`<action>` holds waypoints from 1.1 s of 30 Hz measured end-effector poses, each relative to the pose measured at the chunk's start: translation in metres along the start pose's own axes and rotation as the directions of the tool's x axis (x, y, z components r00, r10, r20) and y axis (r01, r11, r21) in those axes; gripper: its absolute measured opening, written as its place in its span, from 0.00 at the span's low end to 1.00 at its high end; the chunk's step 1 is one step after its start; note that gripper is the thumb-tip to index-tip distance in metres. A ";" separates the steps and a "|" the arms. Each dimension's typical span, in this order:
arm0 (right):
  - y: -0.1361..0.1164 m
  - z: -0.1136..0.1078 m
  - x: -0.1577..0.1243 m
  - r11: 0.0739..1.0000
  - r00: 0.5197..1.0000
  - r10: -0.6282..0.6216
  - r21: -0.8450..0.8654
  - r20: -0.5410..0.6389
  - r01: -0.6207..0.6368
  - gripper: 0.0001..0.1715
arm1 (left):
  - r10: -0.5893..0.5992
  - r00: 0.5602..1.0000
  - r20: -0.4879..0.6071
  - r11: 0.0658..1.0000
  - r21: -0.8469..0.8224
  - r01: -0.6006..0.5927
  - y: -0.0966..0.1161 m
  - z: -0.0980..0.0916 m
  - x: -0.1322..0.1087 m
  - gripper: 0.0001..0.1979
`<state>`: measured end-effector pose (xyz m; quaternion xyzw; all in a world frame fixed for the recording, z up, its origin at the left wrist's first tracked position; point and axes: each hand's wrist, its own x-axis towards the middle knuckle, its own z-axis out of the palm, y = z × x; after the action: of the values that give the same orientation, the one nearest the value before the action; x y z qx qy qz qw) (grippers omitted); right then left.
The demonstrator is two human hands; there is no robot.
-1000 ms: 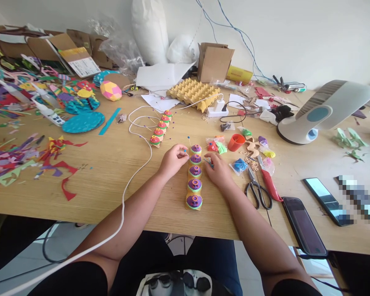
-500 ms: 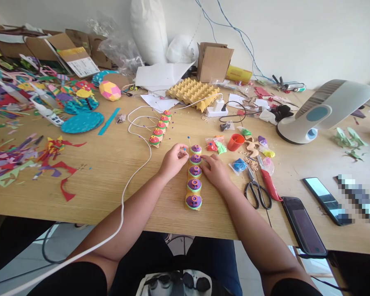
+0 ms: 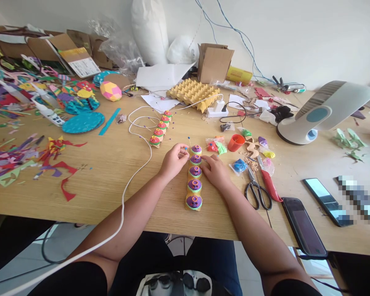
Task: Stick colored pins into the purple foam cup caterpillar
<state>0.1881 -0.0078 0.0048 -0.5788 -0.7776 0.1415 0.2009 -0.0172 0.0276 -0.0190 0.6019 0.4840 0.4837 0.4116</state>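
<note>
Purple-domed egg-tray strip (image 3: 194, 185) lies between both hands: left hand (image 3: 174, 163) pinches a blue-tipped stick (image 3: 186, 149); right hand (image 3: 216, 169) touches the strip's edge, grip undeterminable (white box label (image 3: 86, 65): illegible from here).

Head-worn view, facing forward and down over the strip with purple tops (image 3: 194, 185)
The camera sits on the person's head, above the strip and on its near side, at about arm's reach. It faces away from the body and tips downward, so the strip falls near the middle of the frame, a little below centre, seen at a slant from above. The person's lap (image 3: 217, 255) shows on the near side of the strip, low in the frame; the wall (image 3: 274, 33) spans the top, well beyond it. The wide field takes in the paper scraps (image 3: 14, 164) well left of the strip and the fan (image 3: 323, 113) well right of it.
</note>
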 end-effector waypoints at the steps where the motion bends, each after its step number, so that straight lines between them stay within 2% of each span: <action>1: 0.000 0.000 0.000 1.000 1.000 0.002 0.001 0.002 -0.002 0.21 | -0.001 1.000 0.001 1.000 -0.003 0.001 0.000 0.000 0.000 0.16; 12: -0.001 -0.001 0.000 1.000 1.000 0.007 0.014 0.004 -0.007 0.20 | -0.011 1.000 0.003 1.000 0.005 0.011 -0.001 0.001 0.000 0.16; 23: 0.000 0.000 0.000 1.000 1.000 0.002 0.009 0.004 -0.002 0.21 | 0.030 0.999 0.011 0.997 0.065 -0.030 -0.002 0.001 0.001 0.16; 33: -0.002 -0.001 0.000 1.000 1.000 0.014 0.024 0.002 -0.015 0.20 | -0.022 1.000 -0.006 0.999 0.029 0.022 0.003 0.000 0.001 0.20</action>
<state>0.1872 -0.0086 0.0062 -0.5818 -0.7718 0.1531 0.2061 -0.0165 0.0276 -0.0159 0.6011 0.4985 0.4740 0.4068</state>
